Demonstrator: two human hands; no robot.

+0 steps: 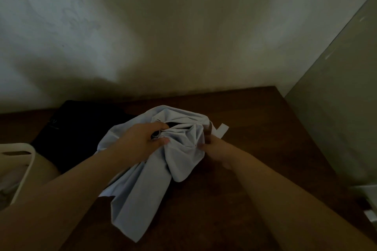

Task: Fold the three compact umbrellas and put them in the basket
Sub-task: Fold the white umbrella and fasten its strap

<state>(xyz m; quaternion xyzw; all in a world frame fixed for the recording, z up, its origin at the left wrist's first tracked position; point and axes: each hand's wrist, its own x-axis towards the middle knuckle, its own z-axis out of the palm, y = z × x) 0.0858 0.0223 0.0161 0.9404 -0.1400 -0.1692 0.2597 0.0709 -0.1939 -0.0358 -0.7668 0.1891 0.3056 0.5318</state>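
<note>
A pale blue compact umbrella [142,185] lies collapsed and crumpled on the dark wooden table [255,128]. My left hand [140,140] grips its gathered cloth near the middle, fingers curled round the bunch. At the umbrella's right edge my right hand [216,149] pinches the cloth, beside the white closing strap [222,129]. A black umbrella [81,134] lies spread behind and to the left. The cream basket [18,169] stands at the far left edge, only partly in view.
A plain wall runs along the back of the table. A grey-green panel [336,108] rises at the right, with a pale object [367,199] at its foot. Bare wood shows to the right of the umbrella and in front of it.
</note>
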